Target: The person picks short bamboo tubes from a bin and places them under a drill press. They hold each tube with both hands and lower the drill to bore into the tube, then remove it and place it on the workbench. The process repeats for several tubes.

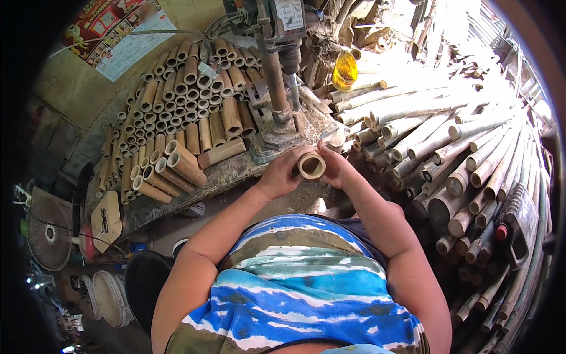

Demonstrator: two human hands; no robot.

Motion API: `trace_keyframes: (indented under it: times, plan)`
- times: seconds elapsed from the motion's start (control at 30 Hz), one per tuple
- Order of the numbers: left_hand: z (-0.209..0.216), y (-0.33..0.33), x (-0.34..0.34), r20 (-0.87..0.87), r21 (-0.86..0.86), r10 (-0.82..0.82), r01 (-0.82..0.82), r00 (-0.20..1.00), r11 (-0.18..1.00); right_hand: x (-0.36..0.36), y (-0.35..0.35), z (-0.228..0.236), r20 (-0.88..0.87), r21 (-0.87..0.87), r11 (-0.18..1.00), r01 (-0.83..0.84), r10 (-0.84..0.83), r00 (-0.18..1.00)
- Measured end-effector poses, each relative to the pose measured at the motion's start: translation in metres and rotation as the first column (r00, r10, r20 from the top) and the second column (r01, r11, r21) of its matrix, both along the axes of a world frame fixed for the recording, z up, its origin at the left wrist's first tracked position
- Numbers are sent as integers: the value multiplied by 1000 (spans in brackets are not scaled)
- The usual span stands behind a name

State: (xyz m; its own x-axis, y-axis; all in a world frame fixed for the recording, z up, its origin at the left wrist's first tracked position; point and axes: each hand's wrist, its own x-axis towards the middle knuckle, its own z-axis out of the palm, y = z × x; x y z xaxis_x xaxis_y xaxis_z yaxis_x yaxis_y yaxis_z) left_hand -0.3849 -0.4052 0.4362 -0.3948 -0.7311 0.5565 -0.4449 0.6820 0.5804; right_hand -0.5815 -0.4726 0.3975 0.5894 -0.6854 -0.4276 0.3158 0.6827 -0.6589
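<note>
Between my two hands I hold a short bamboo tube (312,167), its round hollow end facing up toward me. My left hand (283,174) is wrapped round its left side, and my right hand (334,165) grips the right side. The far part of the tube is hidden by its near end and my fingers. Just beyond my hands stands a drill press, with a steel column (272,76), a vertical bit (295,91) and a dusty base (315,133). The tube is in front of the base, apart from the bit.
Many cut bamboo tubes (177,106) are stacked on the wooden bench (227,171) at left. Long bamboo poles (413,135) pile up at right, with a chainsaw (519,224) on them. A yellow container (345,71) sits behind. A fan (50,233) stands far left.
</note>
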Motion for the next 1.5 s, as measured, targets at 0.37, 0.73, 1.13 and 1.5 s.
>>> trace_keyframes:
  times: [0.37, 0.73, 1.13, 1.5]
  plan:
    - [14, 8, -2, 32, -131, -67, 70, 997, 989, 4, 1, 45, 178, 51, 998, -23, 14, 984]
    - [6, -32, 2, -104, 525, 301, -205, 948, 826, 36, -11, 50, -499, -768, 613, -188, -388, 775]
    - [55, -76, 9, -246, 319, 267, -182, 932, 930, 59, -9, 125, -364, -924, 353, -148, -692, 624]
    - [70, -95, 25, -327, 166, 243, -198, 913, 966, 78, -36, 144, -221, -974, 129, -188, -738, 638]
